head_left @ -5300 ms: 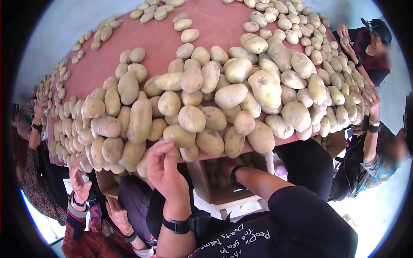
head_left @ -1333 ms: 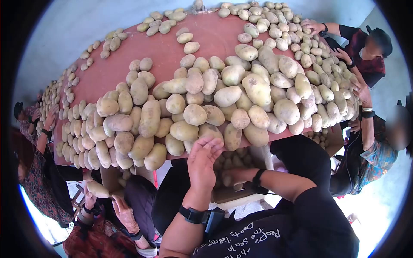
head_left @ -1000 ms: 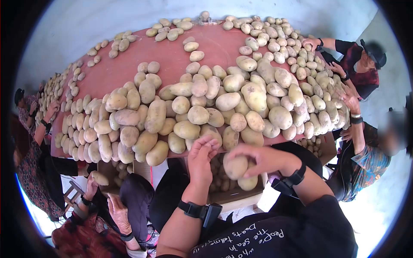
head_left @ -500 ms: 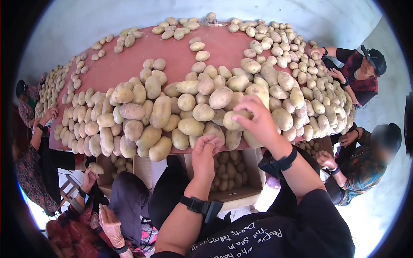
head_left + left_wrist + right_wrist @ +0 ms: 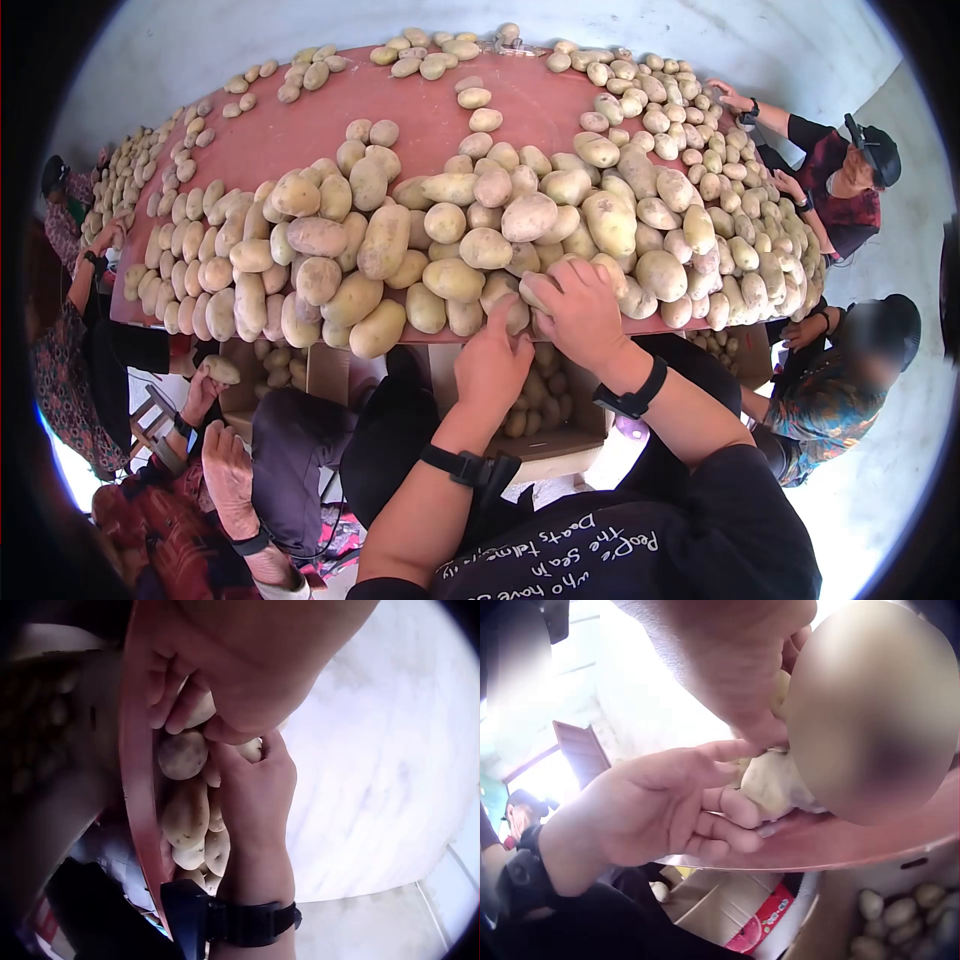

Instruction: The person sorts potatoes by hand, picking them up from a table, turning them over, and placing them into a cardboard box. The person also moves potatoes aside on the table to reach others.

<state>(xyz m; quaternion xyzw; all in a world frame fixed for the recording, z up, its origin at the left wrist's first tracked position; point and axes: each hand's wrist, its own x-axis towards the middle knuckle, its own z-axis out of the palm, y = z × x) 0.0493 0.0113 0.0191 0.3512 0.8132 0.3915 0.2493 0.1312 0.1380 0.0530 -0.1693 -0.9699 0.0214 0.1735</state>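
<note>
My right hand [image 5: 580, 318] grips a pale yellow potato [image 5: 540, 291] at the front of the heap, fingers curled over it. Close beside it, my left hand [image 5: 492, 365] reaches up with its index finger against another potato [image 5: 507, 311] by the table edge. In the right wrist view, the left hand [image 5: 649, 814] has loosely bent fingers near a potato [image 5: 769, 782]; a large blurred round shape covers part of the right hand's work. Both hands meet over the potatoes in the left wrist view, where a spotted potato [image 5: 183, 754] lies below the fingers.
A red table [image 5: 330, 105] bears a heap of potatoes, with small groups farther back. Below its front edge stands a cardboard box [image 5: 570, 452] containing potatoes. Other people sit around, one holding a potato [image 5: 220, 370] at left.
My right hand rose from the box with two potatoes; one now lies atop the heap. It has since moved down to the front edge with the other. My left hand has shifted slightly right.
</note>
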